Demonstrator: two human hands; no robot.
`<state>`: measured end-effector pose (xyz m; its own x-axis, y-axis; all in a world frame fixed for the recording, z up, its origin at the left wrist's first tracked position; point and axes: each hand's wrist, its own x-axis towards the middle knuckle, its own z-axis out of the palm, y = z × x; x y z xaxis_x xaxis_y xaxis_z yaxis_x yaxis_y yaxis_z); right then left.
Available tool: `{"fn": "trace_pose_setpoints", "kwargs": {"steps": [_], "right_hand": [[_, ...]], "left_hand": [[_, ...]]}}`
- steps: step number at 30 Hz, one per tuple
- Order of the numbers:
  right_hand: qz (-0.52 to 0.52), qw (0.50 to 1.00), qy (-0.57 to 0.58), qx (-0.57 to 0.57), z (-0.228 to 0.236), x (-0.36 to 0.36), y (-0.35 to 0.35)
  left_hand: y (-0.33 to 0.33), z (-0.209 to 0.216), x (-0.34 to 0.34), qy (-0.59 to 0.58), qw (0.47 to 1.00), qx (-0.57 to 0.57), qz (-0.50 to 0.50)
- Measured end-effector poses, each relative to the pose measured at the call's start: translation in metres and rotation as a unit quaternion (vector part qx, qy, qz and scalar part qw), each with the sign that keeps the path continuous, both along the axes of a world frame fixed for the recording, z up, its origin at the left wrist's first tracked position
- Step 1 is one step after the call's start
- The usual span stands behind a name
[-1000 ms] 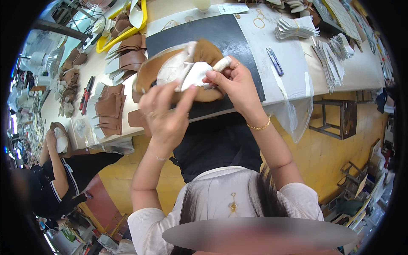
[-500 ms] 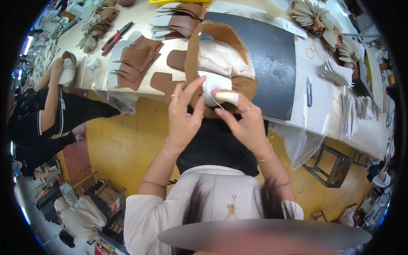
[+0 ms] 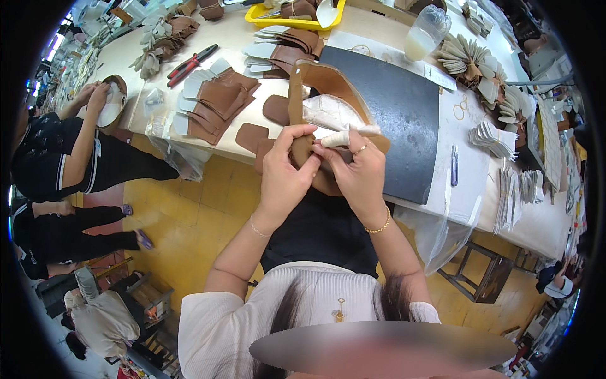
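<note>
A tan leather bag [image 3: 295,95] with a pale lining bulging inside its open rim leans at the table's front edge. My left hand [image 3: 284,177] pinches its leather edge between thumb and fingers. Close against those fingertips, my right hand [image 3: 361,169] is closed, thumb pressed to the fingers, with one finger wrapped in whitish tape. What lies between the right fingertips is too small to make out. Brown leather pieces [image 3: 252,136] lie to the left of the bag, and a black mat [image 3: 391,114] extends under and to the right of it.
Stacked brown panels [image 3: 218,104] and red-handled pliers [image 3: 192,65] lie to the left. A yellow tray [image 3: 268,19] stands at the back. Blue snips [image 3: 454,165], a translucent container [image 3: 428,35] and bundled pale pieces [image 3: 495,139] are on the right. At far left, a person [image 3: 69,145] works.
My hands have come together at the bag's edge, the right moving left and turning inward. The thin metal needle-like tool seen between them earlier no longer shows. The whole view has shifted slightly.
</note>
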<state>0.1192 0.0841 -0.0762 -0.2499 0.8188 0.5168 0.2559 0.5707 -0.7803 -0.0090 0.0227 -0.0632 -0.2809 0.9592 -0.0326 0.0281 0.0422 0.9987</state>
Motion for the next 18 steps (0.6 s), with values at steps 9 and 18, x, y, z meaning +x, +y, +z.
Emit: {"fn": "trace_pose_setpoints", "kwargs": {"steps": [9, 18], "right_hand": [[-0.021, 1.0, 0.016, 0.003, 0.002, -0.015, -0.005], [0.006, 0.954, 0.263, -0.143, 0.024, 0.02, -0.007]], "left_hand": [[0.01, -0.006, 0.009, 0.229, 0.958, 0.14, 0.1], [0.015, 0.003, 0.032, 0.192, 0.966, 0.165, 0.045]]}}
